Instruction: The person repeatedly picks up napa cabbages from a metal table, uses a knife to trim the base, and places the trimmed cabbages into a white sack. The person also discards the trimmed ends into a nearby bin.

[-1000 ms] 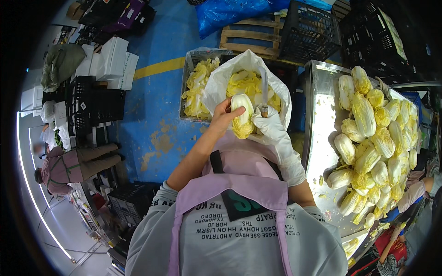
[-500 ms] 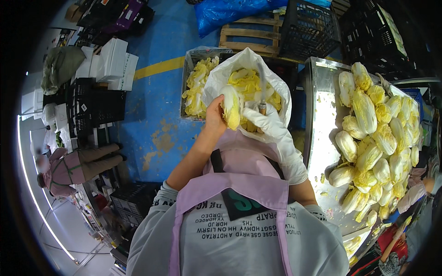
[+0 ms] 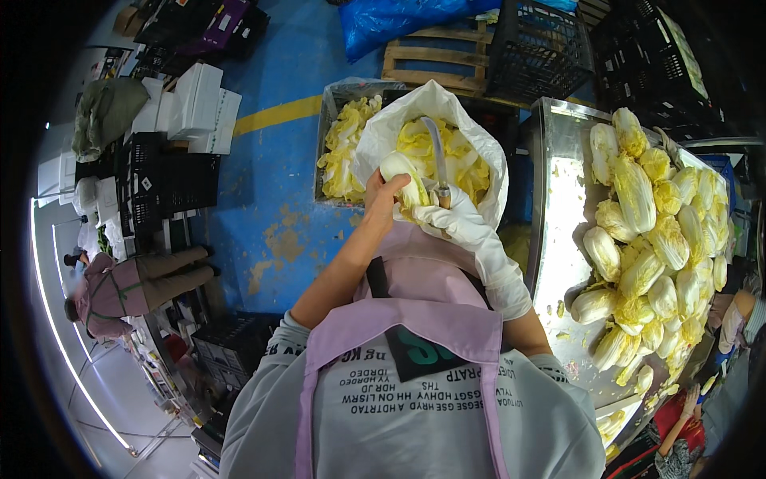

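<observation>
Several rows of dark lettering stand on the grey shirt (image 3: 399, 443), lower centre of the frame, and appear upside down. Green lettering, partly covered, stands on the black patch (image 3: 421, 358) above the middle rows. The crate (image 3: 182, 182) label (image 3: 146, 184), left, is illegibly small.

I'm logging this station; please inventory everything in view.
Held cabbage: one, white-yellow, left grip
Knife: one, silver, right grip
Bag: one, white, front centre
Bin: one, grey, left of bag
Leaves: many, yellow, bag and bin
Table: one, silver, right
Cabbages: many, pale yellow, on table
Pallet slats: several, tan, beyond bag
Plastic: some, blue, top
Crates: several, mostly black, both sides
Boxes: several, white, left
Floor: one, blue, below
Co-workers: at least two, mixed clothing, side edges
Apron: one, lilac, worn
Left grip: one, bare, holding cabbage
Right grip: one, white-gloved, on knife
</observation>
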Action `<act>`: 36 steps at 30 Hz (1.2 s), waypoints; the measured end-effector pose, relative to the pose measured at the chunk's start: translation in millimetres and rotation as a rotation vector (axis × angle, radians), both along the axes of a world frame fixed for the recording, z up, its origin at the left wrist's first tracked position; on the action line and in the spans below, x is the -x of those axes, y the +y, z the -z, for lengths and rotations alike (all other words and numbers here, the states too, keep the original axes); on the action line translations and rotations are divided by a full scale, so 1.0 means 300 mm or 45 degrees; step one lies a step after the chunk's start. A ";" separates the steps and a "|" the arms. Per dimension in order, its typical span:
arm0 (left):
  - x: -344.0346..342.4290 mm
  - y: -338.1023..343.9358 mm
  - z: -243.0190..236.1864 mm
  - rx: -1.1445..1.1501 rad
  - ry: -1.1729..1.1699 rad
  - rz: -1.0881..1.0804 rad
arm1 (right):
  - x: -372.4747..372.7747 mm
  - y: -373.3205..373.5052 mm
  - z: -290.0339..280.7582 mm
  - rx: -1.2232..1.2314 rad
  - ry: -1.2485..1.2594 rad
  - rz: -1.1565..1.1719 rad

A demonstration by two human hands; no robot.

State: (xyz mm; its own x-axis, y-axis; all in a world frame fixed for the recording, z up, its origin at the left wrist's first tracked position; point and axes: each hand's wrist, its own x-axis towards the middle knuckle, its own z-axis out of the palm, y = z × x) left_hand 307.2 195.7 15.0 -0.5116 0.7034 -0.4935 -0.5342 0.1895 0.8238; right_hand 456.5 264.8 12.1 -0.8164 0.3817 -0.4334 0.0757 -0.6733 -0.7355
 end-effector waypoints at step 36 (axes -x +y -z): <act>0.152 -0.037 -0.013 0.732 1.885 0.405 | -0.087 0.067 0.028 -0.518 -0.346 0.302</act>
